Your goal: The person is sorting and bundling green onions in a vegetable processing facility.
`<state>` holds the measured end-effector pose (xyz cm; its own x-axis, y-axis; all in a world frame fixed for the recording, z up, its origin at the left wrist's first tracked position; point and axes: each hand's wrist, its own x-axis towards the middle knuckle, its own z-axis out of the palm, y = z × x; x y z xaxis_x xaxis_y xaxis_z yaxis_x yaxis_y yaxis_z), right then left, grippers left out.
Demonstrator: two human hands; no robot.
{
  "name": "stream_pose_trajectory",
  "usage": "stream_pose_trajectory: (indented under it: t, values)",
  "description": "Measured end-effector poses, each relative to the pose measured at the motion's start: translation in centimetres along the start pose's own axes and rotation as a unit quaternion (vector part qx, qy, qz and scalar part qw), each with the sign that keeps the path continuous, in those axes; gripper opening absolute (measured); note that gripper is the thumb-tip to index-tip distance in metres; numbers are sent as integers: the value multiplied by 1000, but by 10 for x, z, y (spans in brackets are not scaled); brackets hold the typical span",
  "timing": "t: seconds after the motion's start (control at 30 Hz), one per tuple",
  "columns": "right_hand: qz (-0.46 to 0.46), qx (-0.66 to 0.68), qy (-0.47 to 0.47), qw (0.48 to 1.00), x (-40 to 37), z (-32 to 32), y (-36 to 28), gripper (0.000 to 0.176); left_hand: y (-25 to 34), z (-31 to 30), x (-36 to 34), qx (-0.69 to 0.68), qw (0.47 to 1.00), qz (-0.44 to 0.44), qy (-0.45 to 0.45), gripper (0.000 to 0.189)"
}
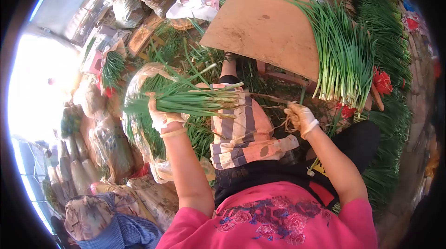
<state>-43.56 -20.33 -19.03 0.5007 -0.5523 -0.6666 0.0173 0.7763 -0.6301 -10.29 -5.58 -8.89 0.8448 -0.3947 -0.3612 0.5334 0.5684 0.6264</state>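
My left hand (162,115), in a pale glove, is closed round a bunch of green leafy stalks (195,100). The pale stalk ends point right, over a striped cloth (241,133) on my lap. To the right, my gloved right hand (301,117) is closed on some thin, brownish strands (288,118). A thin strand runs from near the stalk ends towards that hand. Beyond my hands stands a brown board (269,26), with a large pile of green stalks (341,54) along its right side.
A clear plastic bag (134,86) with greens lies beside my left hand. Red ties (382,81) sit right of the pile. Rows of greens (381,165) line the right. At the lower left is a person in a patterned hat (88,217). A white cloth (194,7) lies behind.
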Motion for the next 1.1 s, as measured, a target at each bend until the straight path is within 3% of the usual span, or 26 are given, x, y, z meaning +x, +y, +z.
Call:
stream_pose_trajectory:
  t: [0.03,0.13,0.2,0.27,0.33,0.4,0.43,0.47,0.5,0.53,0.57,0.63,0.67,0.7,0.77,0.8,0.87,0.9,0.93,0.97,1.0,1.03,1.07,1.1]
  values:
    - [-18,50,22,998,-4,-1,-2,11,-1,-4,0,-6,1000,-10,0,35]
    - [-16,-99,-85,991,-4,21,2,25,-16,-25,12,-16,998,-51,14,44]
    - [-9,-78,-152,985,-18,49,6,44,-32,-15,-5,-21,997,-62,-41,46]
    - [-18,54,-168,984,-18,76,24,36,-50,-13,-13,-12,997,-38,-65,45]
    - [-42,100,-172,979,-15,74,33,28,-50,-23,0,-19,996,-20,-88,42]
    - [-67,106,-199,972,-47,60,-2,24,-38,-35,11,-25,992,-22,-121,37]
    - [-71,135,-66,986,-52,55,-16,20,-30,-33,5,-17,996,0,-91,27]
    - [-161,179,-44,970,-53,43,-21,22,-20,-24,-6,-9,998,21,-63,19]
    - [-167,224,-102,955,-33,9,-18,18,-13,-15,-12,-1,998,41,-36,19]
    - [-177,118,-64,975,-32,5,-21,18,-9,-11,-13,18,999,47,1,25]
    - [-185,12,-24,982,-32,2,-20,20,-10,-15,-12,11,999,46,-27,28]
    - [-108,-74,-47,990,-40,24,-14,26,-18,-26,-7,0,996,37,-85,36]
    - [-112,-123,-89,982,-31,30,-4,33,-23,4,-40,29,996,-5,-82,48]
    - [-93,-44,-138,985,-31,49,0,31,-29,-10,-27,-7,989,-36,-141,47]
    - [-94,66,-126,985,-33,78,12,23,-38,-35,-4,-78,960,-93,-252,46]
    - [-98,61,-95,989,-37,79,8,19,-41,-38,-11,16,975,-43,-215,52]
    - [-104,47,-33,993,-51,78,-12,12,-37,-49,-5,12,980,-34,-196,53]
    - [-149,115,-31,982,-51,62,-17,6,-36,-56,-1,10,982,-28,-185,53]
    - [-195,169,-38,965,-47,43,-26,5,-30,-47,-13,33,994,-4,-100,52]
    - [-281,161,-2,946,-48,33,-31,7,-26,-39,-22,31,996,7,-88,51]
    - [-281,99,52,953,-51,24,-36,8,-23,-32,-28,28,996,17,-78,50]
    - [-293,3,30,955,-53,18,-36,10,-21,-28,-29,27,997,27,-68,50]
    - [-249,-57,16,967,-55,24,-37,13,-26,-41,-16,6,995,27,-93,43]
    - [-203,-117,1,972,-58,36,-38,17,-40,-68,19,-95,961,-49,-257,42]
